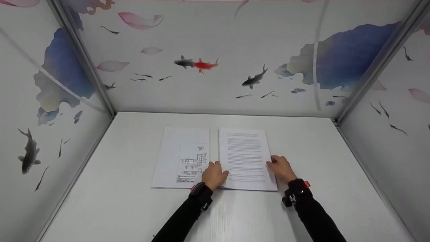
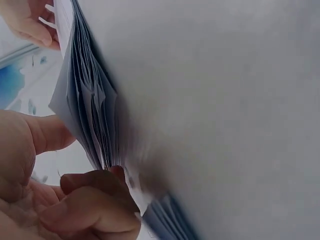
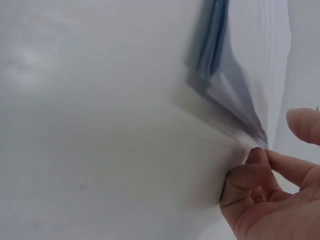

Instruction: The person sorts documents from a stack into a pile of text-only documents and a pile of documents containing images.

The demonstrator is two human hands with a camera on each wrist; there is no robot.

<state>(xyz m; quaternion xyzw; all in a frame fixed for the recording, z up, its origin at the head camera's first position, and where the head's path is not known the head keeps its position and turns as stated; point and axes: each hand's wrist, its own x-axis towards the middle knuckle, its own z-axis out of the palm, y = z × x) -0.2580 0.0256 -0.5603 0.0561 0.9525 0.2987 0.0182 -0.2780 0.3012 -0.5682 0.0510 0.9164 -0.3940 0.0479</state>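
A thick stack of printed paper lies on the table, its top sheet covered in lines of text. My left hand is at its lower left edge; in the left wrist view the thumb reaches over the stack's side and the curled fingers meet the sheet edges. At the right edge my right hand has its curled fingertips against the sheets, with the thumb over the margin. The page edges are slightly fanned. Left of this stack lies a second paper stack with a technical drawing on top.
A white table carries both stacks, with a narrow gap between them. White panels painted with fish and petals rise at the back and both sides, joined by metal corner posts.
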